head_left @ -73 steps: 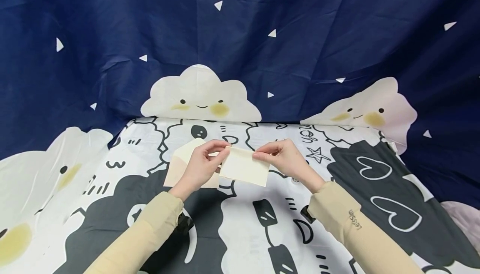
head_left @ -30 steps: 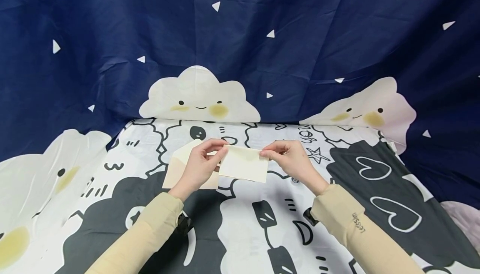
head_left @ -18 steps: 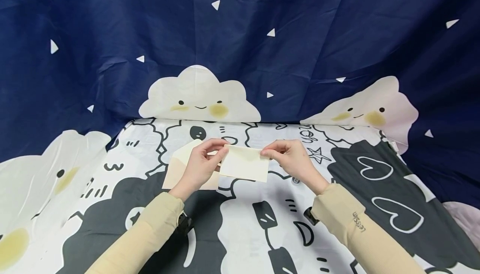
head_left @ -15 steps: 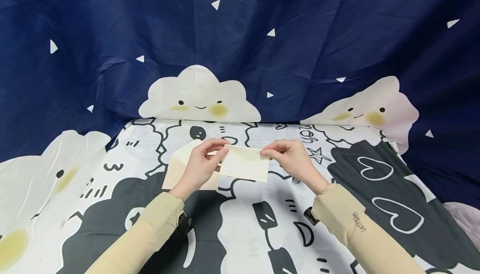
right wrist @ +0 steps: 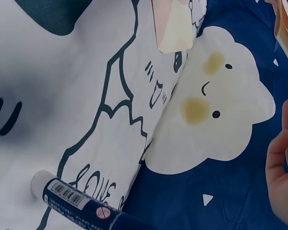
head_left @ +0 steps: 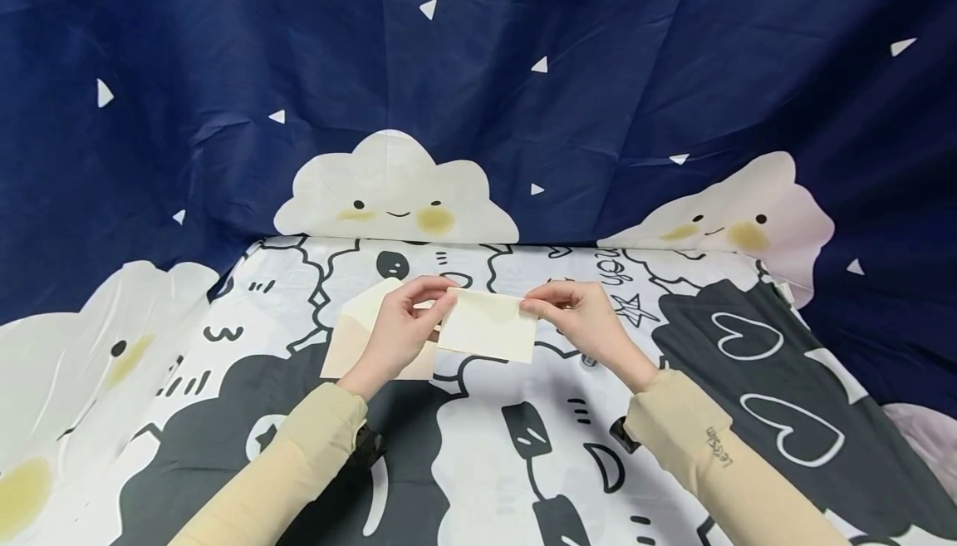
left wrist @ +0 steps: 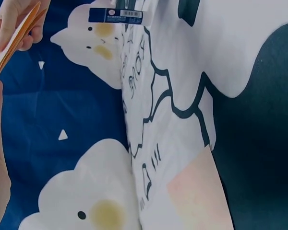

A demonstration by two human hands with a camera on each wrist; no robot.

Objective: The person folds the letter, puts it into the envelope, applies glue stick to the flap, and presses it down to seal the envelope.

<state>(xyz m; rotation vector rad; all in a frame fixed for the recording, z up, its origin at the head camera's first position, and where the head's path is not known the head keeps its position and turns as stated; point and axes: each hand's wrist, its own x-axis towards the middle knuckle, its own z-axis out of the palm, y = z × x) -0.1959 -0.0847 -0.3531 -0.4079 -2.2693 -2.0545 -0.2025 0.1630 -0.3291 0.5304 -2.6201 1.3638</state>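
Both hands hold a folded cream card (head_left: 488,326) above the table: left hand (head_left: 399,332) pinches its left top corner, right hand (head_left: 579,317) the right. Open envelope (head_left: 351,334) lies under left hand, glue stick (right wrist: 81,202) near the cloth's far edge

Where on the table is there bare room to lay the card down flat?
Bare cloth lies in front of the card, between the two sleeves, and to the right over the heart prints. It is crowded to the left: the envelope lies under the left hand. A glue stick lies by the right hand.
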